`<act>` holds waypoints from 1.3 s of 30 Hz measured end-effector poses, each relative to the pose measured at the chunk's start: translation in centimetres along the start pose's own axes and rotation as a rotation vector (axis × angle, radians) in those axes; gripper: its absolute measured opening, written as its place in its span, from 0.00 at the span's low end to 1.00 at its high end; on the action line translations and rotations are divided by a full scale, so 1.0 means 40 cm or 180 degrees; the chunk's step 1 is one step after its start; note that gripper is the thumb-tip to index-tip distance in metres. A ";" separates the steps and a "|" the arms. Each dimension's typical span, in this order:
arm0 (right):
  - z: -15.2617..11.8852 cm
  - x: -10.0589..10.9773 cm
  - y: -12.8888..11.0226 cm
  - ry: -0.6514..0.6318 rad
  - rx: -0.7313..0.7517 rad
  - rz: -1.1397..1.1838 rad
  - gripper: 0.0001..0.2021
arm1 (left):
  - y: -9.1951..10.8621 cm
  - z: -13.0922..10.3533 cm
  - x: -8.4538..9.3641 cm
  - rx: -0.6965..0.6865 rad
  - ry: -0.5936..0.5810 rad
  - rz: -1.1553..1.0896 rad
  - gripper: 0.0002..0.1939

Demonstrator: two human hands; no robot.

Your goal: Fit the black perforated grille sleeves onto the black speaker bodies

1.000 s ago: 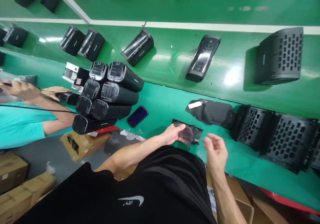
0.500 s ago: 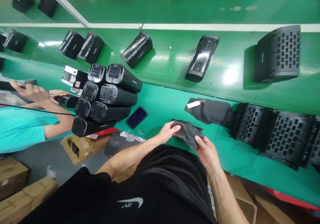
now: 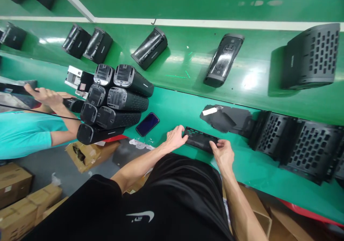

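Observation:
A black perforated speaker grille (image 3: 191, 130) lies on the green bench in front of me, with a dark piece of cloth (image 3: 200, 140) spread over its inner side. My left hand (image 3: 176, 138) grips its left end, thumb and fingers bent around the corner. At the other end, my right hand (image 3: 223, 152) holds the right edge between thumb and fingers. Beyond the grille, a stack of dark cloth sheets (image 3: 224, 119) has a white-handled tool (image 3: 211, 111) resting on it. More perforated grilles (image 3: 274, 130) stand nested to the right.
Black speaker housings (image 3: 126, 101) are piled at the left, a phone (image 3: 147, 124) beside them. Several speakers (image 3: 224, 60) sit along the green line behind. A co-worker's hand (image 3: 48, 97) is at far left. Cardboard boxes (image 3: 91, 157) stand on the floor.
The cloth, bunched and lifted between my hands before, now lies flattened on the grille. My hands have moved apart to the grille's two ends.

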State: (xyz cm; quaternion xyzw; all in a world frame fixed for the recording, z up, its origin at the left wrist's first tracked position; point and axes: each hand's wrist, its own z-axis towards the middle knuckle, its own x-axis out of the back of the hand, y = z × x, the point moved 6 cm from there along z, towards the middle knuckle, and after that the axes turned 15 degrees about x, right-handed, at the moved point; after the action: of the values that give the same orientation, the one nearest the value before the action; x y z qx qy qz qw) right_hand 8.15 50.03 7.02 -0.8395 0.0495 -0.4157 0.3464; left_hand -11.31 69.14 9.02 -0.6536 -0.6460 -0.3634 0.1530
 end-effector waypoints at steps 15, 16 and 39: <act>0.029 0.049 -0.013 -0.0130 -0.0017 0.0922 0.29 | 0.060 0.020 0.069 -0.0391 -0.0523 -0.1195 0.10; 0.020 0.054 -0.019 -0.0227 -0.0083 0.1153 0.29 | 0.061 0.013 0.070 -0.0300 -0.0822 -0.1501 0.12; -0.071 0.156 -0.102 0.0026 -0.0566 0.3136 0.27 | 0.125 -0.085 0.118 -0.0415 -0.2154 -0.3253 0.28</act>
State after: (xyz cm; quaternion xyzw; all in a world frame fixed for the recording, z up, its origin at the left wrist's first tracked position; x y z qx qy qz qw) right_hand 9.27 49.25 14.89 -0.7410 0.4767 -0.2002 0.4285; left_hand -7.94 69.75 15.87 -0.3485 -0.8667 -0.2019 -0.2942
